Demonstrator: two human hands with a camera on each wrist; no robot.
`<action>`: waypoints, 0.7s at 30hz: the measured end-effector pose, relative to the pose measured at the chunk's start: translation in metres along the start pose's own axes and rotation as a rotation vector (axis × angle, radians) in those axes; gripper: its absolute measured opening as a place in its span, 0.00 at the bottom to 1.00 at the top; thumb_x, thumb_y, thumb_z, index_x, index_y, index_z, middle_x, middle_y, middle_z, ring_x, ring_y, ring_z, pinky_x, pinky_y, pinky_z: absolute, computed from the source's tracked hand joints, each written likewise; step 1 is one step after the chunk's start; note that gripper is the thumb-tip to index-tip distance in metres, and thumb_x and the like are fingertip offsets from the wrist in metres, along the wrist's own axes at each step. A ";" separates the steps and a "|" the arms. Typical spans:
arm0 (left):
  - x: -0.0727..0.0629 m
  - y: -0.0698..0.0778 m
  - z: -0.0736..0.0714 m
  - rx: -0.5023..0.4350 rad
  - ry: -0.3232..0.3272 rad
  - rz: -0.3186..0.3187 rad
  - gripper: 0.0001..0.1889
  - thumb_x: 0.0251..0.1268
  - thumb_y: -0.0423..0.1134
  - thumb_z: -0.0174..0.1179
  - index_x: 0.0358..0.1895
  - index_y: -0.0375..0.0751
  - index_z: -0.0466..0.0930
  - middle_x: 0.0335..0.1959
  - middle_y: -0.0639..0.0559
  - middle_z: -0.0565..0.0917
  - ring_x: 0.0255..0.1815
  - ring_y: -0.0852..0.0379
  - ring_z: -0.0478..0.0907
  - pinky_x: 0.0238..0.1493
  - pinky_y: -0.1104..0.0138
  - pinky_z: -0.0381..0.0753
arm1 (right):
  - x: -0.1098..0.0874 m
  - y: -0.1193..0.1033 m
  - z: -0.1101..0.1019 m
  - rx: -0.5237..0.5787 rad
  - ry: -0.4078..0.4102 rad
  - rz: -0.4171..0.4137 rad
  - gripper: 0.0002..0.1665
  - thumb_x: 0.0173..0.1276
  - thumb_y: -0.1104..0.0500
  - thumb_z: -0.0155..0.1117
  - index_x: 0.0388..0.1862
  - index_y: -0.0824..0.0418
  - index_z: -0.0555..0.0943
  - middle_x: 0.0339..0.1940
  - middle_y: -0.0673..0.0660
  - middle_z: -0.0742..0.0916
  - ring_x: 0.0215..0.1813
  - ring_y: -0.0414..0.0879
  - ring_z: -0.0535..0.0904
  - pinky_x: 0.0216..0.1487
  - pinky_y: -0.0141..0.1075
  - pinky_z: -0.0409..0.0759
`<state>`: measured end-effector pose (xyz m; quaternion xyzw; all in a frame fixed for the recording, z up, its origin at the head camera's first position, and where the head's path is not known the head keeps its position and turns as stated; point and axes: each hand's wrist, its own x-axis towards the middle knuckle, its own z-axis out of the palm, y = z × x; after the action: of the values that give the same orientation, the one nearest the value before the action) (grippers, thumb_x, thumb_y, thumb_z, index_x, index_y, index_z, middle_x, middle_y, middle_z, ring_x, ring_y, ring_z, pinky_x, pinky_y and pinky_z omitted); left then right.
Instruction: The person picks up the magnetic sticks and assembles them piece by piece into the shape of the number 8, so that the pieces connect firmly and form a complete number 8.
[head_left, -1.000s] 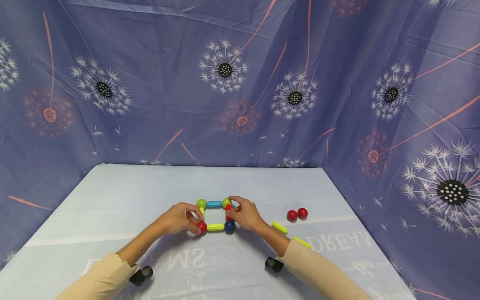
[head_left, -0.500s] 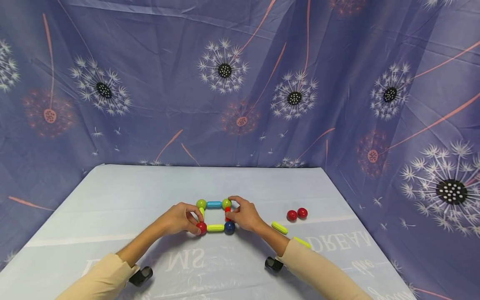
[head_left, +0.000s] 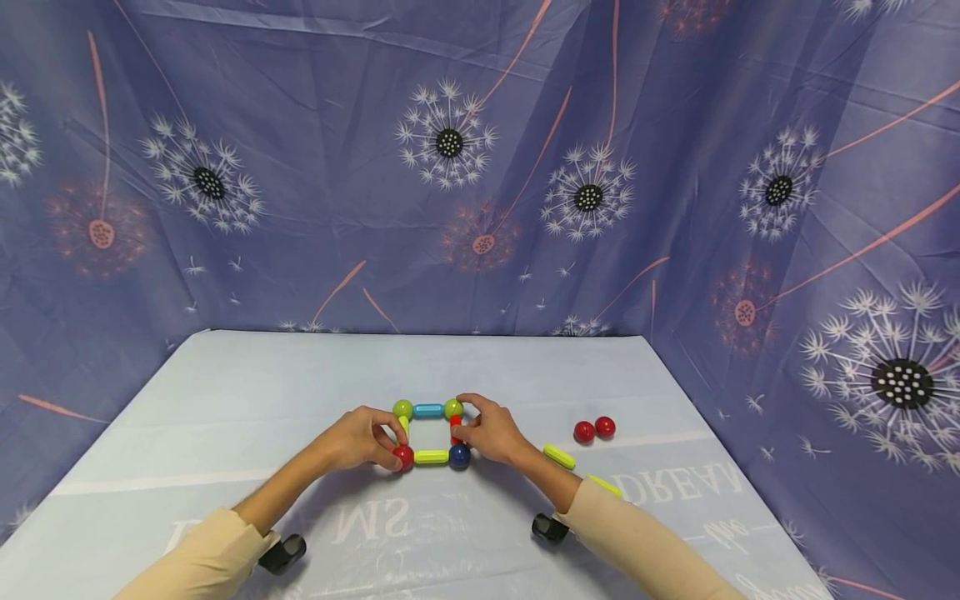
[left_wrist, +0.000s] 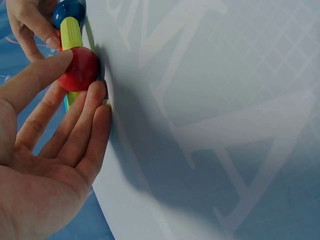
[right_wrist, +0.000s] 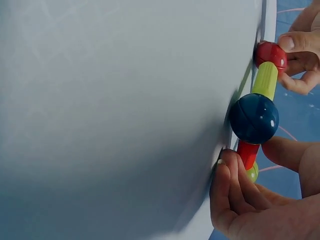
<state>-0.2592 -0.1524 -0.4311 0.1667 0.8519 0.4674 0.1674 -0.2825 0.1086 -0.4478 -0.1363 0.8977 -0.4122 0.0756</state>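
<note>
On the table lies a four-sided frame of rods joined by balls at its corners. My left hand (head_left: 362,437) pinches the red ball (head_left: 405,457) at the near left corner, thumb on top in the left wrist view. My right hand (head_left: 491,430) holds the red rod (head_left: 456,422) on the right side, its index finger at the far green ball (head_left: 452,408). A dark blue ball (right_wrist: 254,118) forms the near right corner, close to my right thumb. Yellow-green rods make the near side (head_left: 431,457) and left side (head_left: 404,427); a light blue rod (head_left: 429,411) runs along the far side to another green ball (head_left: 402,408).
Right of the frame, two loose red balls, one nearer (head_left: 584,432) and one farther (head_left: 605,427), sit side by side. Two yellow-green rods, one upper (head_left: 559,456) and one lower (head_left: 604,486), lie beside my right forearm. A patterned purple cloth (head_left: 322,208) hangs behind the table.
</note>
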 end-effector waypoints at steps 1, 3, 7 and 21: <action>0.000 0.000 0.000 -0.002 0.001 0.004 0.16 0.45 0.30 0.77 0.40 0.38 0.86 0.30 0.46 0.90 0.32 0.57 0.82 0.34 0.63 0.76 | -0.001 0.000 -0.001 -0.005 -0.007 0.000 0.35 0.66 0.56 0.70 0.72 0.58 0.73 0.32 0.53 0.89 0.29 0.41 0.81 0.29 0.34 0.75; -0.001 0.000 0.000 -0.009 0.000 0.011 0.16 0.45 0.29 0.77 0.40 0.37 0.86 0.31 0.45 0.90 0.33 0.57 0.82 0.34 0.63 0.76 | -0.002 0.001 -0.003 -0.017 -0.023 0.001 0.36 0.67 0.55 0.70 0.73 0.58 0.72 0.31 0.53 0.88 0.29 0.41 0.81 0.29 0.34 0.75; -0.002 0.000 0.000 -0.010 0.001 0.021 0.16 0.45 0.29 0.77 0.40 0.37 0.86 0.31 0.44 0.90 0.33 0.57 0.83 0.34 0.63 0.76 | -0.008 0.001 -0.007 -0.051 -0.061 0.007 0.40 0.66 0.51 0.71 0.75 0.58 0.70 0.31 0.52 0.86 0.29 0.41 0.79 0.29 0.34 0.75; 0.001 -0.002 0.002 0.018 0.010 0.029 0.15 0.47 0.30 0.76 0.40 0.38 0.85 0.32 0.46 0.90 0.35 0.57 0.83 0.35 0.63 0.77 | -0.026 -0.006 -0.014 -0.066 -0.141 0.065 0.29 0.58 0.53 0.79 0.55 0.63 0.79 0.34 0.51 0.88 0.36 0.43 0.80 0.37 0.37 0.76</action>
<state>-0.2591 -0.1516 -0.4337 0.1781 0.8543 0.4631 0.1548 -0.2605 0.1229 -0.4330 -0.1383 0.9071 -0.3692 0.1473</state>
